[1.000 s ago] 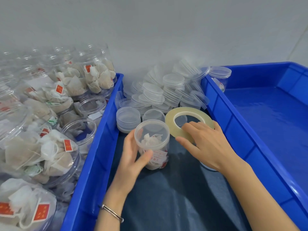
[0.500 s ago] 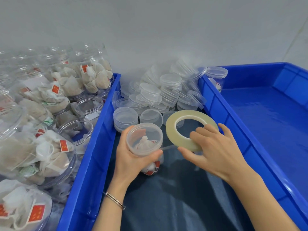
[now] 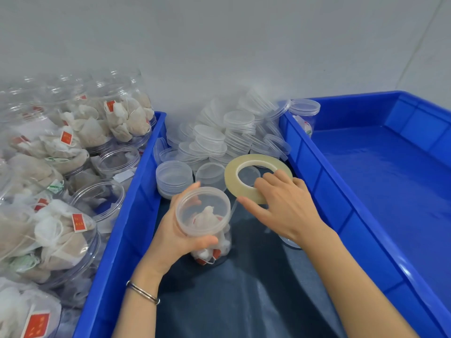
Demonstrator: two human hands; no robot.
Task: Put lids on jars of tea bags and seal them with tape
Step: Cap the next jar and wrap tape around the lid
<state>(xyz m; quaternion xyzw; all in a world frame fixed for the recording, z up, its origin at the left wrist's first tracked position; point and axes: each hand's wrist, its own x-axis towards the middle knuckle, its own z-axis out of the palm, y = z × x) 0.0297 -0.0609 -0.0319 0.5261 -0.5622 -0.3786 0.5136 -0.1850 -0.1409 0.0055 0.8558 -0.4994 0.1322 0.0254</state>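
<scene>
My left hand (image 3: 175, 237) grips a clear jar of tea bags (image 3: 207, 230) with a translucent lid (image 3: 203, 211) on it, tilted toward me over the dark floor of the middle bin. My right hand (image 3: 285, 211) holds a flat roll of clear yellowish tape (image 3: 233, 176), fingers over its near rim, just right of the jar. A thin strip of tape runs from the roll toward the jar's lid. A heap of loose clear lids (image 3: 219, 140) lies at the far end of the bin.
The middle blue bin (image 3: 122, 240) holds the work. Open jars of tea bags (image 3: 56, 228) crowd the left side. A second blue bin (image 3: 390, 191) stands on the right, with one lidded jar (image 3: 305, 115) in its far corner. A grey wall rises behind.
My left hand has lifted the lidded jar and tilted it toward me. My right hand has raised the tape roll off the lids, close to the jar.
</scene>
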